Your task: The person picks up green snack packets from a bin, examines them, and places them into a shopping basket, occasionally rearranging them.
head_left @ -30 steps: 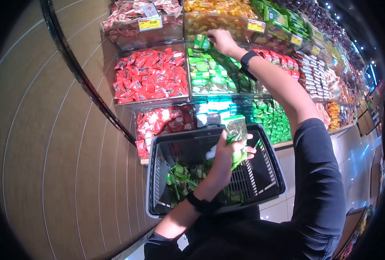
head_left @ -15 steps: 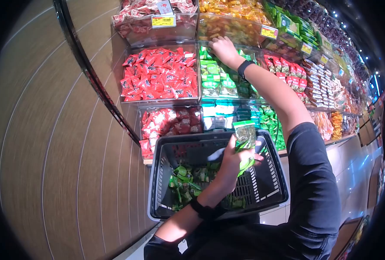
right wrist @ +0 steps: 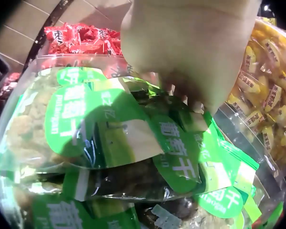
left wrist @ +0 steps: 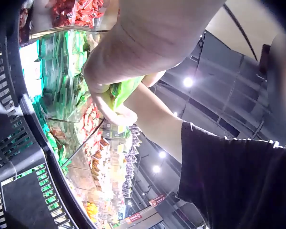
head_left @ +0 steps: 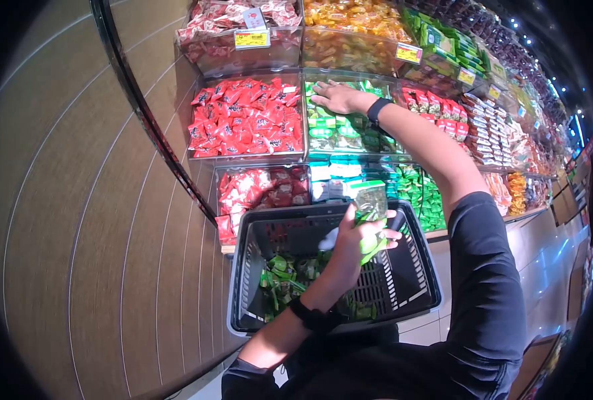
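Observation:
My left hand [head_left: 350,250] grips several green-and-clear packets [head_left: 371,202] over the shopping basket [head_left: 235,287]; in the left wrist view, green wrapping [left wrist: 127,89] shows between thumb and fingers. My right hand [head_left: 340,100] reaches into a clear bin of green packets [head_left: 330,137], its fingers spread over those at the back. Close up in the right wrist view, the raisin packets [right wrist: 102,124] have green labels and clear windows. The right fingertips [right wrist: 198,107] are right at the packets near the bin's far side. Loose green packets [head_left: 282,267] lie in the basket's left half.
Red-wrapped sweets [head_left: 246,120] fill the bin to the left, with yellow-wrapped sweets [head_left: 356,33] above. Below the green bin are blue-and-white packets [head_left: 336,179] and small green sweets [head_left: 420,193]. A brown slatted surface with a dark rail [head_left: 146,120] runs along the left.
One second ago my right hand pinched a green packet at the bin's back; now its fingers are spread over the packets there. My left hand keeps its hold above the basket.

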The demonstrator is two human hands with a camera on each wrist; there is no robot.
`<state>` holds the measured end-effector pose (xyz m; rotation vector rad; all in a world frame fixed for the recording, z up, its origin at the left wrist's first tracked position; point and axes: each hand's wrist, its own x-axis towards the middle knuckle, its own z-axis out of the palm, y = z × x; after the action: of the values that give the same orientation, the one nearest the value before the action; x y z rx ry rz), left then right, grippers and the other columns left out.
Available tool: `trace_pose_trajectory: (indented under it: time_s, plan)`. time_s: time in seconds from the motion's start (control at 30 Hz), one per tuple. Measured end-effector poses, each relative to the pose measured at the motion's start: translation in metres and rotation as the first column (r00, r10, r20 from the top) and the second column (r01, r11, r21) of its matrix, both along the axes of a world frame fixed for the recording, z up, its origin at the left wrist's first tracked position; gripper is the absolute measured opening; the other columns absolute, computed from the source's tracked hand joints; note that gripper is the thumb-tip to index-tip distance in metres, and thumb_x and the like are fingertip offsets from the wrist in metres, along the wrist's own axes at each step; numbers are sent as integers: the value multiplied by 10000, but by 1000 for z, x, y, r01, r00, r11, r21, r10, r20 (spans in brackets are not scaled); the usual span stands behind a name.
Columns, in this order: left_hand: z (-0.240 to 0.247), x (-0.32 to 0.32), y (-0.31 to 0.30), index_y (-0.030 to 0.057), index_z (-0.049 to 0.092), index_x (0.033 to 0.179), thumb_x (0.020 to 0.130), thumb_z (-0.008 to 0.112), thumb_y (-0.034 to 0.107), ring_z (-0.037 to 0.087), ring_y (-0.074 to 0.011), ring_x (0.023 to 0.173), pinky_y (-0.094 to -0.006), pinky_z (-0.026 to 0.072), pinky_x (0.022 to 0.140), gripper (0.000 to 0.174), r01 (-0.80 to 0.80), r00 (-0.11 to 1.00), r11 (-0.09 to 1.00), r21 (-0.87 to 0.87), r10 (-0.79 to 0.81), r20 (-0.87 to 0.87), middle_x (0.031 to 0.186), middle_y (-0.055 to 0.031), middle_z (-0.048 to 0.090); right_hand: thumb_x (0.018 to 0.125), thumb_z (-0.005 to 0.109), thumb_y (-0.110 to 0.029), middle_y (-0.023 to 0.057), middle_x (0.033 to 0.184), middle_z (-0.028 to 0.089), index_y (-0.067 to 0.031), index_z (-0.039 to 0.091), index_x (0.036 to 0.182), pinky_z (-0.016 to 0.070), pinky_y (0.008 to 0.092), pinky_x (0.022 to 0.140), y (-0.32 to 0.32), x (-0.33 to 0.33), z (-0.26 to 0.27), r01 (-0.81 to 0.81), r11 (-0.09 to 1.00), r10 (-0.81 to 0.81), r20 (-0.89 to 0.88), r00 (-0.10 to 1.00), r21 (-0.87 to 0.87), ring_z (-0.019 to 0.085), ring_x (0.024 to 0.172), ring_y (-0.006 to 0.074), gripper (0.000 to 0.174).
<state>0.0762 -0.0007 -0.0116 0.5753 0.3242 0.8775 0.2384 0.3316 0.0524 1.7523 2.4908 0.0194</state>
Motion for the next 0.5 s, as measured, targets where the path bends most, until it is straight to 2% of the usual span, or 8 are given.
trace_pose_trajectory:
  time_s: [0.03, 0.07, 0.13, 0.17, 0.2, 0.27, 0.4, 0.5]
  plan:
    - [3, -2, -1, 43, 359, 1443, 944, 516, 73, 687, -352, 952, -453, 572, 834, 525, 11, 1000, 1000, -6, -11, 23, 1318, -242, 577, 1022, 159, -653, 88, 1674, 159, -182, 204, 1608, 121, 529, 1242, -12, -7, 10, 25, 1000, -24, 50, 998, -6, 132, 1537, 358, 753]
    - [6, -5, -1, 42, 355, 1447, 948, 506, 88, 685, -370, 964, -464, 569, 846, 523, 24, 999, 1000, -9, -24, 47, 1336, -253, 568, 1045, 183, -598, 130, 1624, 294, -160, 329, 1565, 143, 549, 1231, -28, -7, 21, -37, 997, 36, 25, 999, 63, 234, 1510, 350, 695]
    - [8, -8, -2, 21, 369, 1438, 947, 487, 166, 671, -428, 996, -504, 557, 862, 525, 35, 993, 999, 30, -38, 110, 1340, -272, 561, 1065, 258, -519, 197, 1404, 549, -98, 538, 1385, 280, 560, 1162, -47, -5, 37, -156, 917, 211, -117, 970, 368, 474, 1357, 343, 598]
    - [10, -10, -3, 8, 378, 1429, 940, 488, 171, 665, -441, 1014, -507, 557, 863, 527, 50, 993, 998, 48, -55, 106, 1340, -273, 560, 1060, 345, -455, 204, 1098, 675, -43, 641, 1133, 417, 551, 1014, -59, -1, 54, -183, 872, 317, -239, 918, 455, 626, 1116, 357, 512]
    - [14, -13, -3, -5, 388, 1420, 933, 490, 177, 658, -454, 1033, -510, 556, 864, 530, 68, 992, 996, 66, -74, 104, 1341, -273, 560, 1059, 385, -390, 205, 989, 683, -24, 658, 1036, 481, 505, 878, -78, 1, 66, -130, 823, 374, -355, 857, 554, 655, 997, 374, 457]
    - [20, -15, -7, -43, 382, 1396, 906, 516, 175, 686, -424, 970, -472, 577, 797, 553, 62, 984, 997, 53, -70, 162, 1310, -304, 575, 1045, 456, -341, 171, 977, 701, -11, 672, 1045, 512, 408, 828, -149, 3, 90, -4, 811, 418, -574, 705, 585, 668, 946, 296, 395]
    - [18, -15, -6, -66, 380, 1407, 870, 518, 220, 683, -430, 961, -459, 573, 772, 624, 132, 949, 972, 192, -180, 259, 1361, -347, 528, 999, 580, -295, 42, 975, 702, -1, 683, 1119, 490, 273, 822, -291, 14, 104, 39, 998, 25, -942, 334, 41, 601, 876, 106, 334]
    - [22, -13, -9, -4, 385, 1422, 899, 539, 173, 687, -427, 964, -459, 573, 765, 574, 105, 966, 981, 164, -140, 216, 1315, -311, 567, 975, 636, -287, 34, 971, 684, 3, 671, 1113, 484, 258, 828, -352, 8, 55, 179, 983, -55, -987, 153, -27, 597, 872, 99, 323]
